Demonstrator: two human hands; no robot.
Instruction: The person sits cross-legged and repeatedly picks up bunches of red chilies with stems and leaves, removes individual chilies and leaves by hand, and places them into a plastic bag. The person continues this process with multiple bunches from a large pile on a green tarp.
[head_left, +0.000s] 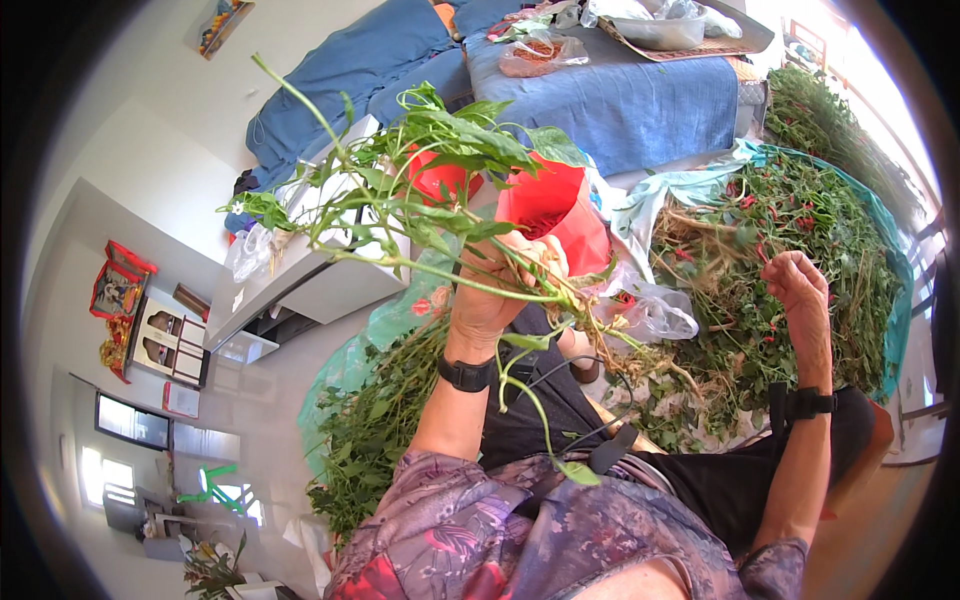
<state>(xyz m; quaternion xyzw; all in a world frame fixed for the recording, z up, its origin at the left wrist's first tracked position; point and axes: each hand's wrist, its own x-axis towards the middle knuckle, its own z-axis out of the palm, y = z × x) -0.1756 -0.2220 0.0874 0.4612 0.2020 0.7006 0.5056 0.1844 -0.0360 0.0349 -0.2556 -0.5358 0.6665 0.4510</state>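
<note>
My left hand (517, 274) grips the stems of an uprooted chili pepper plant (427, 202). Its leafy branches spread to the upper left, and its dry, brownish lower end points to the lower right. Off to the right, my right hand (799, 281) is raised in front of a large heap of chili plants (825, 225), fingers pinched together. At those fingertips shows a small red chili pepper (762, 253). Behind the held plant stands a red faceted container (559, 210) with red peppers inside. Another red container (442, 180) is partly hidden by leaves.
A teal sheet (892, 300) lies under the right-hand heap. More cut plants (382, 420) lie at my left on a green sheet (337, 397). A clear plastic bag (652, 311) rests near my feet. Ahead are a white cabinet (330, 277) and a blue-covered bed (600, 105).
</note>
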